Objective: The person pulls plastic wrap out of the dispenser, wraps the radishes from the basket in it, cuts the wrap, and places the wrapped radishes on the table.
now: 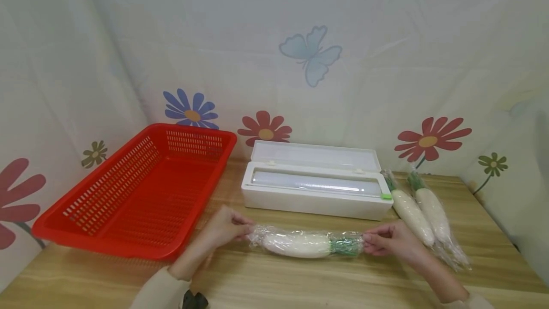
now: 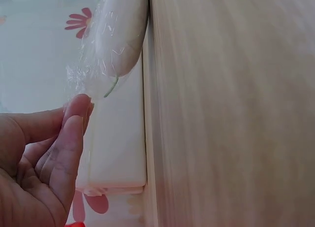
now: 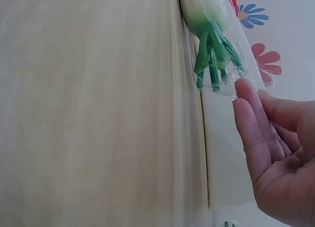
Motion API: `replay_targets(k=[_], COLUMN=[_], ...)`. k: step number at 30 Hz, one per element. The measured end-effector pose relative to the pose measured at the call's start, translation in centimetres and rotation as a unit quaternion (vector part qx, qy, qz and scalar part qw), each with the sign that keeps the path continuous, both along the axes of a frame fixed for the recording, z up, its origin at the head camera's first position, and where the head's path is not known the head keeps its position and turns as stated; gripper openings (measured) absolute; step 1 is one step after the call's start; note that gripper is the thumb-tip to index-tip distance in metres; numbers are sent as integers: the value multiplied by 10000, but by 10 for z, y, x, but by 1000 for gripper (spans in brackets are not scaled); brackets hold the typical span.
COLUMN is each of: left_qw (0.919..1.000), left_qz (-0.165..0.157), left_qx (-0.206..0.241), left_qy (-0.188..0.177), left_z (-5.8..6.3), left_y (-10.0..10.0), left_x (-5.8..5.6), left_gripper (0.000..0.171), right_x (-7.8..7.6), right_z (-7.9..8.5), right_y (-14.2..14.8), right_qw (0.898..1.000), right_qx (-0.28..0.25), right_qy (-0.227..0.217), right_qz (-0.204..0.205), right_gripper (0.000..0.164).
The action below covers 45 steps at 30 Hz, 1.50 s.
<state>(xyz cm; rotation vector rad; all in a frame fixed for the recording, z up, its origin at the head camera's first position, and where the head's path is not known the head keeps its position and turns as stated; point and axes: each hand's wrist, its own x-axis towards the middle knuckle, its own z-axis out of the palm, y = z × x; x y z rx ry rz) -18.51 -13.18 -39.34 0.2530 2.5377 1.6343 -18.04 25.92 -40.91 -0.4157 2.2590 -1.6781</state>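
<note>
A white radish [image 1: 297, 244] in clear plastic wrap lies crosswise between the two hands, its green stem end to the right. My left hand [image 1: 228, 227] pinches the gathered wrap past the radish's root tip, between thumb and fingers. At the other end my right hand [image 1: 393, 239] pinches the wrap just beyond the green stems [image 3: 212, 54]. The left wrist view shows a thin tail at the radish's tip [image 2: 118, 49] inside the loose film. Behind it stands a white cling film box [image 1: 317, 204] with its lid raised and a film roll [image 1: 315, 182] inside.
A red plastic basket [image 1: 188, 223] with slotted walls stands at the left. Two more wrapped radishes [image 1: 412, 216] lie to the right of the box. A flower-printed cloth [image 1: 360, 104] hangs behind the wooden table [image 1: 274, 285]. A small dark object [image 1: 195, 300] shows by the left sleeve.
</note>
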Motion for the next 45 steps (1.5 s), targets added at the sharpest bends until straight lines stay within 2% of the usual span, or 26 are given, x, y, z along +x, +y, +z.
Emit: replay_targets(k=[4,8,11,14,17,19,24,27,30,33,36,40,42,45], left_qw=[10000,9991,9975,9956,9924,9909,9910,9912,9909,9923,9934,9934,9940,9950], left_qz=[-25,-153,-410,-836,-1167,-1269,-1124,-1028,-985,-906,-840,-942,-1005,-987], left_qx=[-52,-361,-543,-411,-382,-436,-656,-700,-729,-687,-642,-548,-387,-55], left_qy=[58,167,202,83,76,147,323,447,556,497,439,358,182,-172], left_z=[0,0,-1,-2,-5,-7,-8,-8,-7,-6,-5,-5,-4,-2], left_y=[0,-4,-7,-9,-9,-8,-5,-3,-1,3,4,2,0,0], left_x=[0,1,1,0,-3,-4,-5,-3,-2,0,1,1,1,3], left_gripper=[13,26,41,54,57,54,41,30,18,13,11,20,25,28], right_x=[0,0,1,1,0,0,0,1,2,3,4,3,3,4], right_z=[-1,-1,-2,-4,-6,-5,-4,-4,-4,-5,-5,-6,-6,-5], right_y=[1,3,4,3,-1,-3,-9,-11,-14,-15,-16,-12,-7,-2], right_qw=[10000,9999,9997,9980,9956,9961,9924,9882,9906,9945,9967,9967,9962,9986], right_qx=[-28,6,50,33,117,249,862,1127,1058,849,641,670,730,391], right_qy=[11,37,120,372,632,626,876,1005,813,484,280,336,440,333], right_qz=[6,93,217,504,684,561,-50,-262,-315,-368,-418,-324,-175,138], right_gripper=[41,45,51,60,65,66,48,35,27,22,20,30,35,41])
